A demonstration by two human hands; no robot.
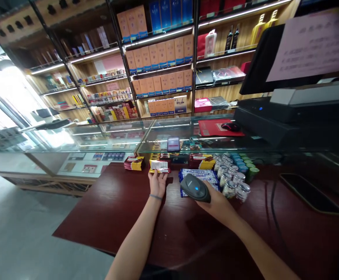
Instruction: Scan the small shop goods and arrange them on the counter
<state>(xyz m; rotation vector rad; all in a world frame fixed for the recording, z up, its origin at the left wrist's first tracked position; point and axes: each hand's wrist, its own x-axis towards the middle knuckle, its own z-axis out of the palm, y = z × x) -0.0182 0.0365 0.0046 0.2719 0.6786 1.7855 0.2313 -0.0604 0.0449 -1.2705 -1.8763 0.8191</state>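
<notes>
Left hand (pixel 157 183), grasping one yellow-and-red packet (pixel 159 166); right hand (pixel 214 198), gripping one dark barcode scanner (pixel 195 187), above brown table (pixel 99 214).

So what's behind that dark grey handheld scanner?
Behind the dark grey handheld scanner in the right hand, blue and white wrapped packets lie on the dark red wooden table. The scanner and hand cover part of them, so that stretch can't be seen.
</notes>
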